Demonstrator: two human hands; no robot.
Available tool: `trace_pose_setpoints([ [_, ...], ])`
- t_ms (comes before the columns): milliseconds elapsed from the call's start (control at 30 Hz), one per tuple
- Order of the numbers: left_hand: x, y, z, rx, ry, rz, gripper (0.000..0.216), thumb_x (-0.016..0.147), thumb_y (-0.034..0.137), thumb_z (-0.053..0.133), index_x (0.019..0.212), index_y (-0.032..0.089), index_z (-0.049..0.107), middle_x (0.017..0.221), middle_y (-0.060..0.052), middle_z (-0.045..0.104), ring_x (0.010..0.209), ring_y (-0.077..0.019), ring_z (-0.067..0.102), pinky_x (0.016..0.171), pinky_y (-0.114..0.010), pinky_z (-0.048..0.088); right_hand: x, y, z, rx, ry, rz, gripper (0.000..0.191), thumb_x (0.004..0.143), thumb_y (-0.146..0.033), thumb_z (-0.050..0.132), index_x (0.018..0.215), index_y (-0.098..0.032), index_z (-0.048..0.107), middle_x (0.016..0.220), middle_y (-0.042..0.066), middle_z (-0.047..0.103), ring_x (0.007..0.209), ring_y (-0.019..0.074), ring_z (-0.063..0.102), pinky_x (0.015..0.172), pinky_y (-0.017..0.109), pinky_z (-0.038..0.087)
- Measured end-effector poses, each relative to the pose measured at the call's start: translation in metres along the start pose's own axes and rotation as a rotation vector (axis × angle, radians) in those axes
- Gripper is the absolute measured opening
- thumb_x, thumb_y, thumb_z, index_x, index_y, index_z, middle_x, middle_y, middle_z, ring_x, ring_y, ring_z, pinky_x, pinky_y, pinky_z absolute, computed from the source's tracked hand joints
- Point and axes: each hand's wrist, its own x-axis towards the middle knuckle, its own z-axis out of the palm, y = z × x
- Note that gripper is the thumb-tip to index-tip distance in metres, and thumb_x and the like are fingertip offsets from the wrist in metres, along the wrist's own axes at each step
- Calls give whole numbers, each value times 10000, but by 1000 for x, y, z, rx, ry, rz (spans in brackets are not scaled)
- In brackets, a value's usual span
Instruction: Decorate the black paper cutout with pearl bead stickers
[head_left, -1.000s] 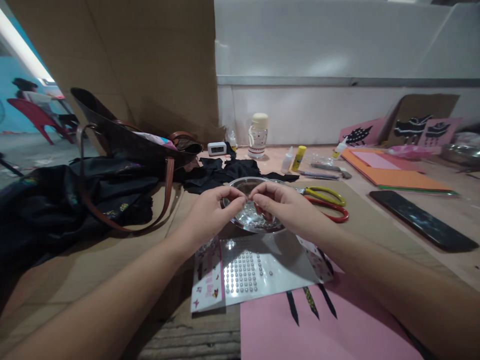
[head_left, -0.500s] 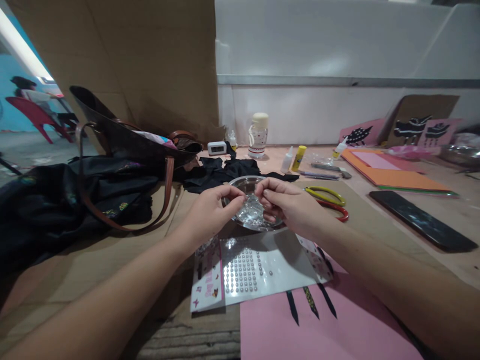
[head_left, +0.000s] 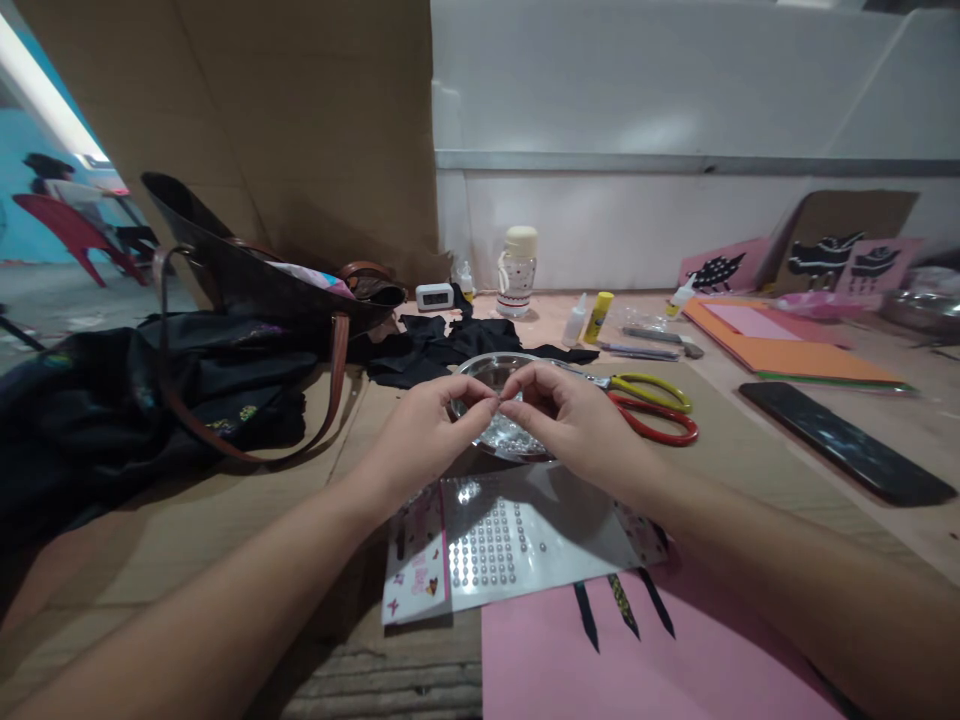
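Both of my hands meet over a shallow metal dish (head_left: 480,368) of small shiny bits. My left hand (head_left: 427,425) and my right hand (head_left: 566,415) each pinch thumb against forefinger, fingertips almost touching. Whatever sits between the fingertips is too small to make out. Just below my hands lies a clear sheet of stick-on pearl beads (head_left: 499,540) with a printed card edge. It overlaps a pink paper sheet (head_left: 600,650) bearing three dark strips.
Yellow and red scissors (head_left: 649,405) lie right of the dish, a black phone (head_left: 847,440) farther right. Black cloth (head_left: 450,345), a brown handbag (head_left: 255,290), glue stick (head_left: 598,316), small bottles and orange and pink papers (head_left: 787,345) crowd the back. Cardboard walls stand behind.
My two hands separated slightly half a second ago and have come back together, fingertips pinched close above the dish. Nothing else has moved.
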Motion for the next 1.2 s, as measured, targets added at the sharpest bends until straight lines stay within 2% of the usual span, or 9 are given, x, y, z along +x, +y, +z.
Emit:
trace_pose_setpoints([
  [233,1,-2,2,-9,-36,32,147,890,294,635,899,200,747,877,18,752,812,-152,667,782,-247,502,5,2,-2,-49,40,-19,91,918,-296,586,910,-219,634,821,-11,627,711,134,527,626,276,395],
  [500,2,-7,1,6,-57,71,208,884,373,641,866,201,757,813,4,739,748,-154,642,731,-249,493,5,2,-3,18,-6,27,78,873,-301,647,875,-224,655,719,-28,563,589,113,429,529,264,301],
  [667,4,-10,0,19,-74,73,191,890,340,629,855,191,743,819,4,734,755,-148,636,739,-241,482,7,3,-4,81,-37,45,69,872,-298,640,870,-230,649,828,-10,614,688,128,499,594,263,368],
  [833,4,-13,0,2,-96,69,216,911,361,612,867,186,731,831,0,724,771,-151,634,744,-249,472,8,3,-6,68,-64,63,83,886,-292,606,893,-229,661,812,-8,621,659,127,500,578,264,365],
  [1033,4,-9,0,32,-97,50,204,915,336,602,853,186,725,809,5,726,736,-147,635,736,-253,476,5,2,-7,16,-69,58,121,909,-312,582,917,-231,671,693,-31,555,575,116,432,524,267,299],
  [1200,3,-7,1,2,-93,23,182,913,320,607,896,195,737,866,-5,746,760,-153,652,757,-262,495,4,1,-5,51,-71,35,65,901,-268,578,927,-224,618,677,-47,508,577,110,413,536,265,308],
])
